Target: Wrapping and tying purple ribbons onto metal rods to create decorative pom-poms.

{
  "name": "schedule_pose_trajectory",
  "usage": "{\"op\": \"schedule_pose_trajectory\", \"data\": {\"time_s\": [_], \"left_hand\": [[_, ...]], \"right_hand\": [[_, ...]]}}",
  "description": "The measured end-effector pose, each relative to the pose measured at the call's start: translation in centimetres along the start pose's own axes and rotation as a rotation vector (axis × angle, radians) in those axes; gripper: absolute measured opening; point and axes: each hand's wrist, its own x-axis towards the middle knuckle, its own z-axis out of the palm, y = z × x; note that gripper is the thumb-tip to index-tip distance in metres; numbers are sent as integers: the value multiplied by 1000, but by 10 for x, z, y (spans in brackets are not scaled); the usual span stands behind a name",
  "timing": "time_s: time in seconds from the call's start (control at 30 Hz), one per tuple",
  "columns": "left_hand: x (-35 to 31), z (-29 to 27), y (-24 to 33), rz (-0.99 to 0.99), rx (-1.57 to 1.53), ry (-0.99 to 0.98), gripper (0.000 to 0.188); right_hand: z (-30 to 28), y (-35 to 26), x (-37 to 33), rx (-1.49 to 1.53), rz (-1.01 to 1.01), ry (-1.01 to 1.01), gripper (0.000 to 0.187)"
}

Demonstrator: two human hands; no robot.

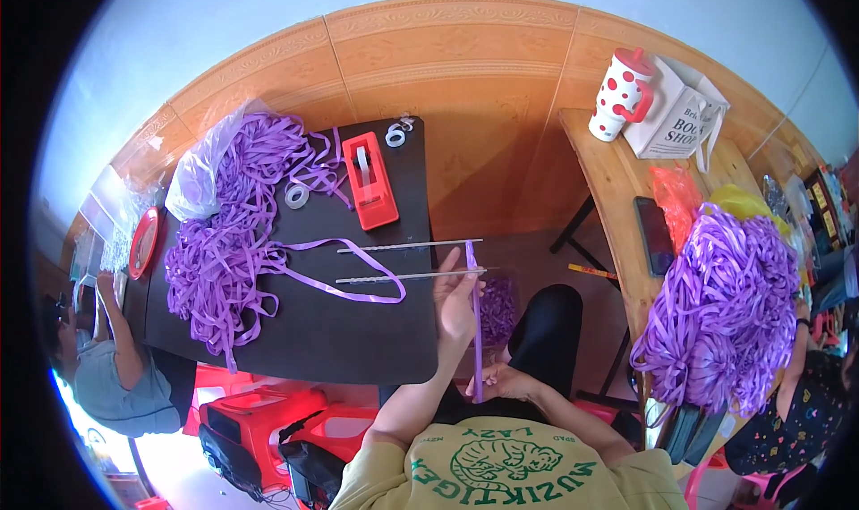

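Note:
Two thin grey metal rods (pixel 403 245) stick out side by side past the right edge of the black table, with twisted parts over the tabletop. A purple ribbon (pixel 477 331) hangs over the rods' outer ends and runs down toward my lap. My left hand (pixel 455 309) is closed at the nearer rod, thumb pressed on the ribbon and one finger raised between the rods. Lower down, my right hand (pixel 503 382) pinches the ribbon's lower part; its fingertips are partly hidden. A loose ribbon loop (pixel 358 246) lies around the rods' table ends.
On the black table (pixel 340 353) lie a large purple ribbon heap (pixel 219 277), a red tape dispenser (pixel 369 183) and tape rolls (pixel 296 196). A wooden table (pixel 595 157) at right carries another ribbon pile (pixel 725 304), a phone (pixel 654 235) and a spotted tumbler (pixel 622 94). People sit at both sides.

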Motion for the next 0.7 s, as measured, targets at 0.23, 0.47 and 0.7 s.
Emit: {"op": "schedule_pose_trajectory", "data": {"time_s": [0.23,0.47,0.7], "left_hand": [[-2,-5,-1,-90,34,-28,31],[-17,7,8,-8,161,-39,28],[-11,-1,0,-60,153,67,17]], "right_hand": [[0,12,7,39,-16,12,21],[5,6,4,38,-48,4,19],[10,21,4,91,-31,113,15]]}}
